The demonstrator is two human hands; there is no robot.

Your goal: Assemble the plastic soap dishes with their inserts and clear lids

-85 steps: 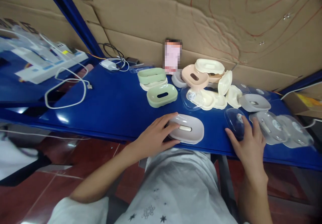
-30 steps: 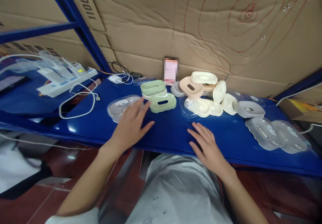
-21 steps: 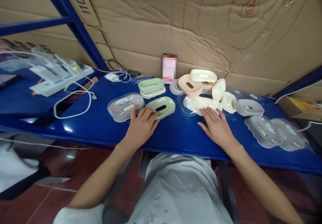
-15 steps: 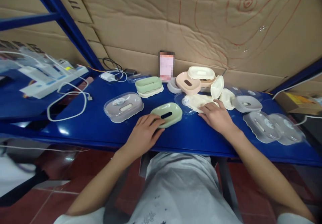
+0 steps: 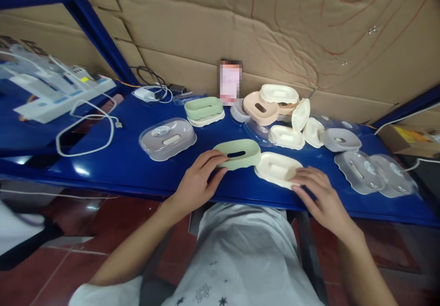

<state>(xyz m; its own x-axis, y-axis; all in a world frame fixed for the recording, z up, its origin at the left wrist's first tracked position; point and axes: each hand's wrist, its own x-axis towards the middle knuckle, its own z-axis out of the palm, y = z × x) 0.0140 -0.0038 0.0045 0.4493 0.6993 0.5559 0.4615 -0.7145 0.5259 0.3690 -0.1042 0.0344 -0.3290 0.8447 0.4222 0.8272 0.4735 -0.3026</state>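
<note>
While the finished-looking stuff sits off to the sides, the 2 pieces in play are right in the middle, near the front edge of the blue table [image 5: 113,168]. Left hand [image 5: 201,177] has the green dish [image 5: 246,160] by its left end, thumb against the fingers, so that's a pinch. Right hand [image 5: 318,196] is pinching the right end of a cream tray [image 5: 277,167] the same way, fingers bunched close. The green dish's right end overlaps the tray's left end from this angle; can't tell if they actually touch.

Progress-wise, I'd call it partway. 3 greyish dishes look done to me, each under a clear cover: the left covered dish [image 5: 168,139], plus 2 overlapping at the right, a nearer covered dish [image 5: 359,173] and an outer covered dish [image 5: 392,175]. An uncovered grey dish [image 5: 342,139] just behind those has something pale in its slot, so maybe that's only half done.

The green and cream pair isn't joined, and no cover is on it. Farther back, another green piece [image 5: 204,110] sits on a pale base [image 5: 208,122], also uncovered. Then there's the loose pile: a peach dish [image 5: 261,109], several cream pieces [image 5: 287,137] and a spare clear cover [image 5: 257,133]. Plenty left, I'd say.
</note>
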